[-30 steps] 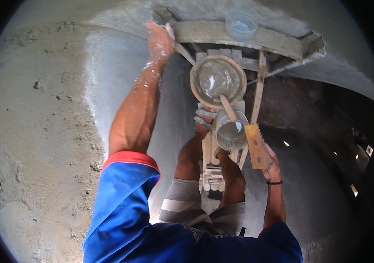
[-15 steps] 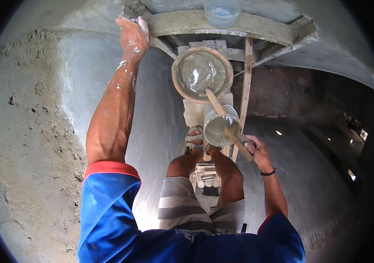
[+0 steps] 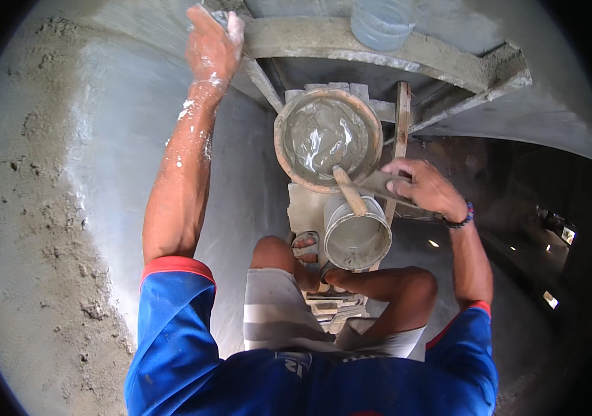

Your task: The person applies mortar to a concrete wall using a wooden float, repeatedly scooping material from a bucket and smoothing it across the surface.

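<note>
My left hand is raised to the top left beside the end of a curved, mortar-caked wooden frame. Its fingers are bent around something grey that I cannot make out. My right hand grips a flat wooden tool smeared with grey, held over the bowl's right edge and above the bucket. Wet grey plaster fills the round bowl. A wooden handle sticks out over the bowl's near rim. Just below stands a white bucket with greyish contents.
A clear plastic tub sits on the frame. An upright wooden post rises right of the bowl. On the left is a wall of rough mortar and smooth grey plaster. My sandalled feet are on narrow wooden planks.
My right hand has risen from beside the bucket to the bowl's right edge with the flat wooden tool. The left hand stays raised near the frame's end. The view and my legs have shifted.
</note>
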The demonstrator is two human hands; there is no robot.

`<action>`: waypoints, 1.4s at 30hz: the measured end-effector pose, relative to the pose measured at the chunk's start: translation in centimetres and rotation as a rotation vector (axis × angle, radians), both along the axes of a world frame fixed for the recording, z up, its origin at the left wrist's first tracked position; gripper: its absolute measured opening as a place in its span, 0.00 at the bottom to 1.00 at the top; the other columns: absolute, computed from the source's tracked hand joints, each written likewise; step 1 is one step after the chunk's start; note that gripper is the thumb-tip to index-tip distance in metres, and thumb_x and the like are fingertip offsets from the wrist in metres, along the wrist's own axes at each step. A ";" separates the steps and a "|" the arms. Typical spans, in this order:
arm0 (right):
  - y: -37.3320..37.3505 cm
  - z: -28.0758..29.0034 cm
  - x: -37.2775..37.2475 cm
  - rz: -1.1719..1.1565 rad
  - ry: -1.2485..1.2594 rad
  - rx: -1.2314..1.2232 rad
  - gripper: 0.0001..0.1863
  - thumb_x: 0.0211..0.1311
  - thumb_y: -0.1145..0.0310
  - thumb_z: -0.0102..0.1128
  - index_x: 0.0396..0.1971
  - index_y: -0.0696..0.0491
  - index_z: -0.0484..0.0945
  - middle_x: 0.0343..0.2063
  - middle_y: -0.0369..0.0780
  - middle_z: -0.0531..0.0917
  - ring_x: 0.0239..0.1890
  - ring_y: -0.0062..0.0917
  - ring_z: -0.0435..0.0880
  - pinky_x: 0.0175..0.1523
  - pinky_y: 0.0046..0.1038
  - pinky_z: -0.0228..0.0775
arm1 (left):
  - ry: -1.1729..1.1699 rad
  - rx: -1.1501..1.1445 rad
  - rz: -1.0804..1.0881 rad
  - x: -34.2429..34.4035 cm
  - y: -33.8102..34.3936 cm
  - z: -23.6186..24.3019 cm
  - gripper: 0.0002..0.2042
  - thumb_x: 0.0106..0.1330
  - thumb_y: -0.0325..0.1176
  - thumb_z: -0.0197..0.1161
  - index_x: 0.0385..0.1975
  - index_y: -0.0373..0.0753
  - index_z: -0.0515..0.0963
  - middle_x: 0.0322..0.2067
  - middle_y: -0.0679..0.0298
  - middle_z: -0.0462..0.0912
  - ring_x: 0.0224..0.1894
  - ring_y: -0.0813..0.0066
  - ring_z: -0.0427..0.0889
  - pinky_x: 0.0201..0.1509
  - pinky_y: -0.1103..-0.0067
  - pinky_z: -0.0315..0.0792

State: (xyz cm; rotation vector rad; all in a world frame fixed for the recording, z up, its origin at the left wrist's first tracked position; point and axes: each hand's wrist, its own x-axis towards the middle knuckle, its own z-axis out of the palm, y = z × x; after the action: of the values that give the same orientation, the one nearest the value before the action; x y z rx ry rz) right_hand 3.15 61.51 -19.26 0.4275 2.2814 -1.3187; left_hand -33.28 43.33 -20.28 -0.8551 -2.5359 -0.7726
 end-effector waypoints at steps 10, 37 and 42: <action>-15.3 -10.0 10.2 0.628 0.038 0.492 0.11 0.60 0.69 0.53 0.40 0.55 0.79 0.23 0.47 0.85 0.29 0.40 0.88 0.30 0.43 0.80 | 0.131 0.260 -0.081 -1.2 -0.2 -3.2 0.28 0.63 0.40 0.63 0.55 0.29 0.61 0.34 0.37 0.80 0.36 0.35 0.80 0.39 0.55 0.73; -4.5 1.1 8.0 -0.277 0.130 -0.268 0.24 0.65 0.64 0.64 0.58 0.57 0.74 0.49 0.38 0.82 0.53 0.23 0.77 0.60 0.27 0.68 | -0.037 0.799 -0.165 -1.4 2.6 -4.0 0.30 0.54 0.33 0.70 0.57 0.33 0.65 0.47 0.45 0.74 0.51 0.43 0.75 0.55 0.59 0.70; -4.5 -0.1 0.7 -0.171 0.331 0.115 0.21 0.63 0.67 0.64 0.54 0.59 0.76 0.47 0.39 0.82 0.51 0.23 0.77 0.59 0.29 0.68 | -0.042 0.818 -0.149 -2.8 1.8 -4.8 0.30 0.54 0.34 0.71 0.57 0.34 0.68 0.49 0.45 0.75 0.52 0.45 0.75 0.58 0.61 0.69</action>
State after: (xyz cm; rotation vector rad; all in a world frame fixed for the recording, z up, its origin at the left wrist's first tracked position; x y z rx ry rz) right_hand 3.87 57.00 -19.33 0.4824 2.6542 -1.4348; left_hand -36.08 45.13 -25.10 -0.7248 -1.8925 -1.7058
